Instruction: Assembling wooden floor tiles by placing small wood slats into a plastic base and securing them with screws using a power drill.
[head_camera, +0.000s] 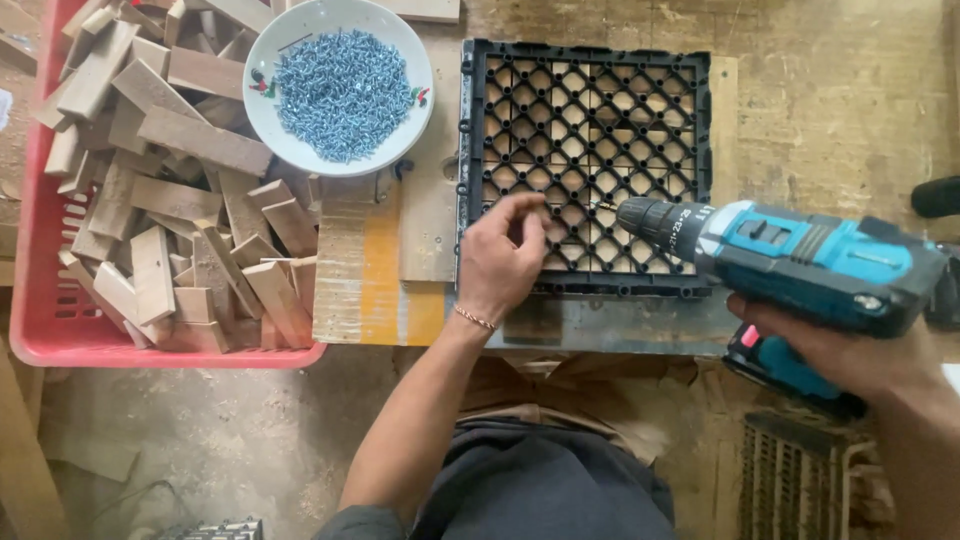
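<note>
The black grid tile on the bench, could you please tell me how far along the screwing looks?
Done: wooden slats show through the black grid tile. In hand: the left hand pinches at the grid by the bit of the blue cordless drill, gripped by the right hand. Driven screws can't be counted. Left: the bowl of screws is still heaped.
</note>
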